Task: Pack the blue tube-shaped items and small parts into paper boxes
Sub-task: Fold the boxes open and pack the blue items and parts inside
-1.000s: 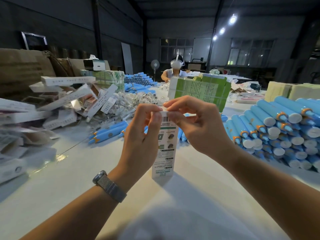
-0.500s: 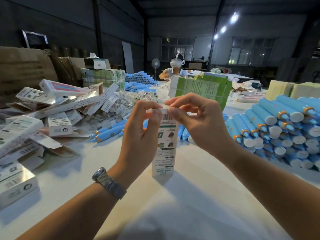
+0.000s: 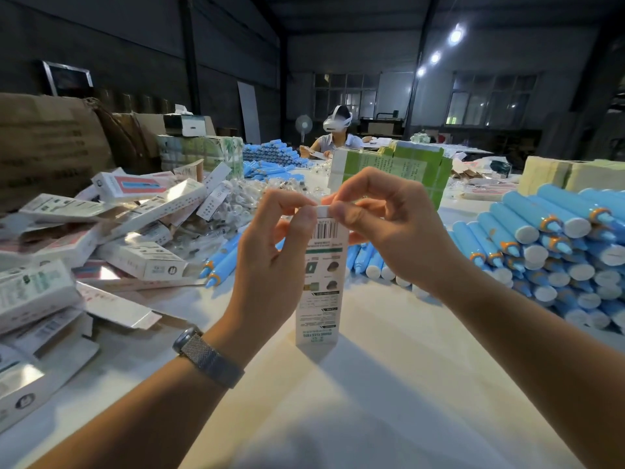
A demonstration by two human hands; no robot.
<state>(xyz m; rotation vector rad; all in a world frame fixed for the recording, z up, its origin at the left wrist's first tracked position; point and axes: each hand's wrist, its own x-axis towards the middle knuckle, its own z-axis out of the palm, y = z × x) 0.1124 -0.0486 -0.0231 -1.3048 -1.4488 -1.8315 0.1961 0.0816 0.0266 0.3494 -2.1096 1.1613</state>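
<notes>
Two hands, the left hand [image 3: 270, 265] and right hand [image 3: 399, 238], meet at one upright paper box [image 3: 319, 282]. At nine o'clock lies a pile of well over a dozen boxes [image 3: 101, 231]. At three o'clock is a stack of several dozen blue tubes [image 3: 558, 252]. Two loose tubes [image 3: 221, 265] lie at ten o'clock. One other person [image 3: 336, 137] sits at twelve o'clock.

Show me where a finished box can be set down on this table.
Bare table lies around the upright box and toward you, between both forearms. The box pile crowds the left; the stacked blue tubes crowd the right.
</notes>
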